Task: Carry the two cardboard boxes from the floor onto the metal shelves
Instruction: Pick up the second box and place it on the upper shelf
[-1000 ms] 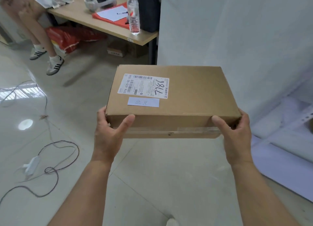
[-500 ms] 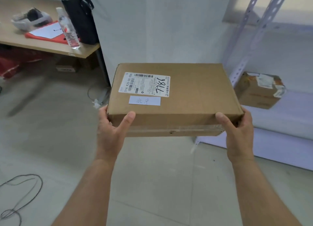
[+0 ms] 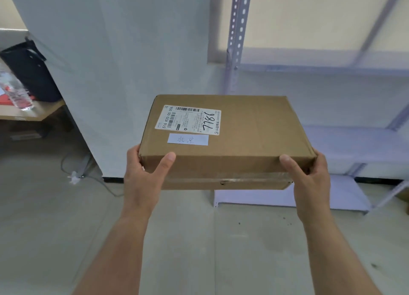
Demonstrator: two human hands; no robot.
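I hold a flat brown cardboard box level in front of me, with a white shipping label marked 7186 on top. My left hand grips its near left corner, thumb on top. My right hand grips the near right corner the same way. The white metal shelves stand straight ahead and to the right, just beyond the box, with a perforated upright post rising behind it. The second box is not visible now.
A wooden desk at the left edge carries a black bag and a water bottle. A cable and plug lie on the tiled floor by the white wall. A low shelf board sits near floor level.
My view has swung right, from the desk area to face the shelves. The box stays held in both hands. The other box seen on the shelf half a second ago is now out of sight.
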